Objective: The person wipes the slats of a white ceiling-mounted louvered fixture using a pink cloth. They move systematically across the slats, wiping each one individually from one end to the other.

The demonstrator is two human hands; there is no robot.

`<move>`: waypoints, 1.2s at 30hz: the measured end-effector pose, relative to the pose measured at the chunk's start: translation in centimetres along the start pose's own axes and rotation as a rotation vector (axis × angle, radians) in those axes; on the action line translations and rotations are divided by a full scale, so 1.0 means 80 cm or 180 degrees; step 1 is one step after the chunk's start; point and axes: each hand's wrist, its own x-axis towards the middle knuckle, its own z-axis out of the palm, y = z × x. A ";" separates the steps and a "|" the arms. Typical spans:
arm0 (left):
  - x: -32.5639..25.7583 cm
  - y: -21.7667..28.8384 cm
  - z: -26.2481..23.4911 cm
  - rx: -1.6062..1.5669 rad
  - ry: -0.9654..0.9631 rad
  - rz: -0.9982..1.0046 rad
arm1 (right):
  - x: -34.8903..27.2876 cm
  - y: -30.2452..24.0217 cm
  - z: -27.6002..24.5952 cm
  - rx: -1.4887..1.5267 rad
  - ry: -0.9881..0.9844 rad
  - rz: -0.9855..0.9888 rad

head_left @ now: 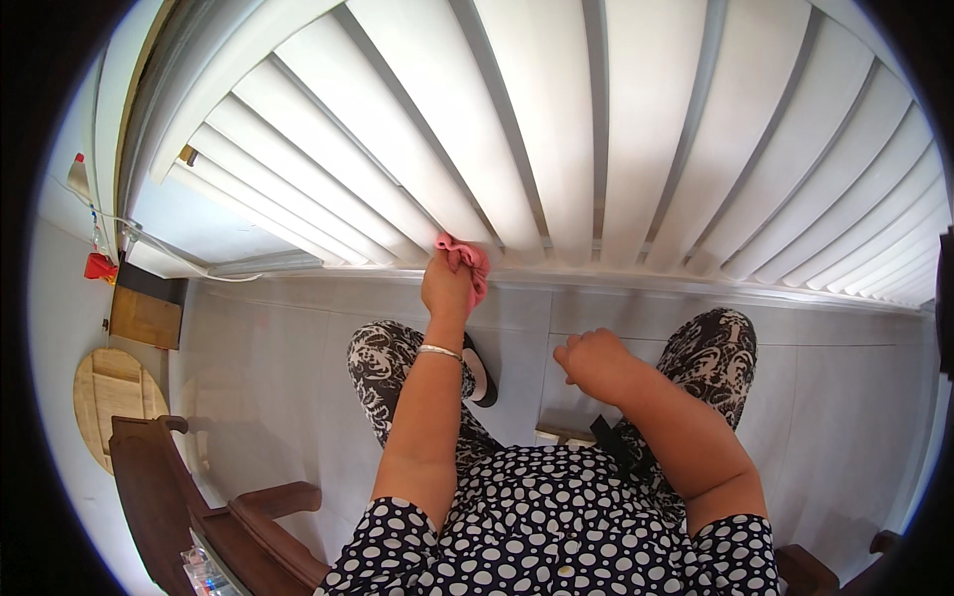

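Observation:
A crumpled pink cloth (475, 266) is bunched in my left hand (446, 290), whose fingers are closed around it. The cloth touches the lower end of the white slatted panel (556, 129), near the bottom rail, left of the middle. My right hand (593, 364) hangs in the air between my knees, apart from the panel. Its fingers are curled in loosely, and nothing shows in them. A light bangle circles my left wrist.
My knees, in patterned trousers (385, 363), are spread on either side of my hands. Dark wooden chair parts (273, 502) stand at lower left. A round wooden board (117, 407) leans by the left wall, near a white cable (184, 256). Pale tiles (268, 368) cover the floor.

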 end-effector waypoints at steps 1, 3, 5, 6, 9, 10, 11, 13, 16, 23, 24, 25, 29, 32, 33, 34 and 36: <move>0.001 -0.007 0.003 0.0028 0.0001 -0.0021 | 0.001 0.000 -0.001 0.0023 -0.0034 0.0010; 0.000 -0.002 0.001 0.0040 -0.0115 -0.0048 | 0.003 0.003 -0.001 0.0034 -0.0081 0.0073; -0.001 0.004 -0.005 -0.0116 -0.0130 0.0038 | 0.005 0.007 0.001 0.0046 -0.0113 0.0123; -0.001 0.008 -0.010 -0.0279 -0.0089 0.0139 | 0.006 0.009 0.003 0.0052 -0.0120 0.0143; -0.001 0.036 -0.041 -0.0734 0.0357 0.0367 | 0.006 0.009 0.000 0.0073 -0.0125 0.0153; 0.001 0.051 -0.055 -0.0887 0.0549 0.0429 | 0.006 0.009 0.000 0.0081 -0.0130 0.0158; 0.006 0.065 -0.076 -0.0967 0.0744 0.0744 | 0.006 0.009 0.001 0.0103 -0.0139 0.0163; 0.018 0.095 -0.125 -0.1067 0.1011 0.1026 | 0.008 0.005 0.002 0.0148 -0.0147 0.0128; 0.041 0.142 -0.177 -0.1063 0.1334 0.1375 | 0.007 0.011 0.005 0.0222 -0.0078 0.0128; 0.068 0.198 -0.231 -0.1430 0.2051 0.1830 | 0.003 0.007 -0.002 0.0221 0.0028 0.0160; 0.068 0.200 -0.229 -0.1430 0.2103 0.1857 | 0.001 0.007 -0.003 0.0224 0.0070 0.0135; 0.067 0.196 -0.227 -0.1335 0.2041 0.1778 | 0.000 0.006 -0.005 0.0227 0.0112 0.0109; 0.054 0.167 -0.197 -0.1234 0.1730 0.1561 | -0.006 0.002 -0.010 0.0199 0.0116 0.0073; 0.037 0.144 -0.173 -0.1326 0.1485 0.1296 | -0.010 -0.004 -0.011 0.0141 0.0256 -0.0035; 0.034 0.134 -0.161 -0.1267 0.1459 0.1239 | -0.010 -0.005 -0.012 0.0107 0.0267 -0.0053; 0.029 0.125 -0.150 -0.1324 0.1341 0.1180 | -0.010 -0.005 -0.012 0.0074 0.0277 -0.0072; 0.021 0.102 -0.127 -0.1421 0.1114 0.1021 | -0.010 -0.006 -0.011 0.0059 0.0269 -0.0073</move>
